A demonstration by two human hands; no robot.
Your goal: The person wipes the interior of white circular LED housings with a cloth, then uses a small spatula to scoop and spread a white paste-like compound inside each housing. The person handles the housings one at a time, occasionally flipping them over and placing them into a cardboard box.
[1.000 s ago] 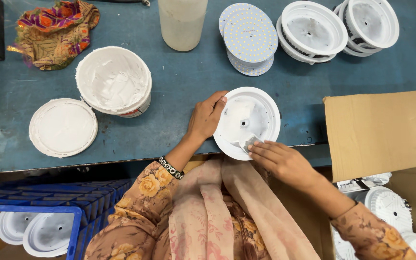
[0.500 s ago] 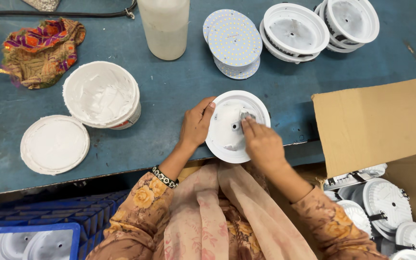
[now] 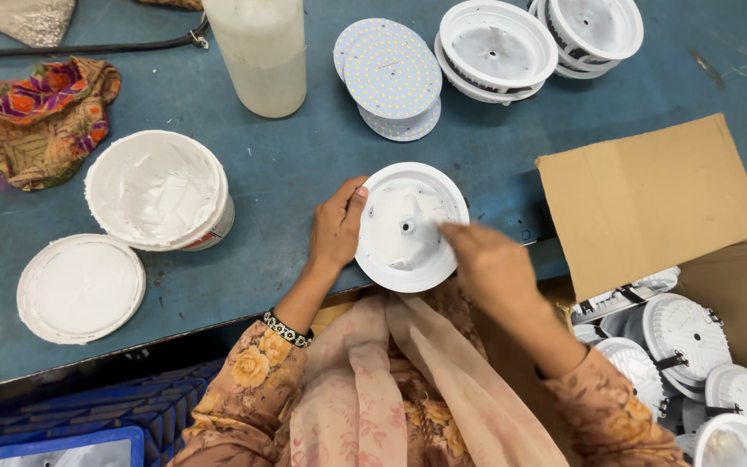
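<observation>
A round white lamp housing (image 3: pixel 408 227) lies open side up at the near edge of the blue table (image 3: pixel 304 173). My left hand (image 3: pixel 335 229) grips its left rim. My right hand (image 3: pixel 488 264) is over its right side, fingertips reaching into the bowl near the centre hole, smeared with white paste; whether they pinch anything I cannot tell. A white tub of paste (image 3: pixel 159 192) stands to the left, its lid (image 3: pixel 79 287) lying beside it. Round LED boards (image 3: pixel 391 73) are stacked beyond the housing.
Several empty white housings (image 3: pixel 494 43) are stacked at the far right. An open cardboard box (image 3: pixel 650 203) at my right holds more housings (image 3: pixel 676 337). A translucent bottle (image 3: pixel 261 52), a patterned cloth (image 3: pixel 41 117) and a black cable (image 3: pixel 79 47) lie at the back. Blue crate (image 3: pixel 62 432) below left.
My right hand has moved from the housing's near rim up over its right side, then drawn slightly rightward. The left hand has kept its hold on the rim.
</observation>
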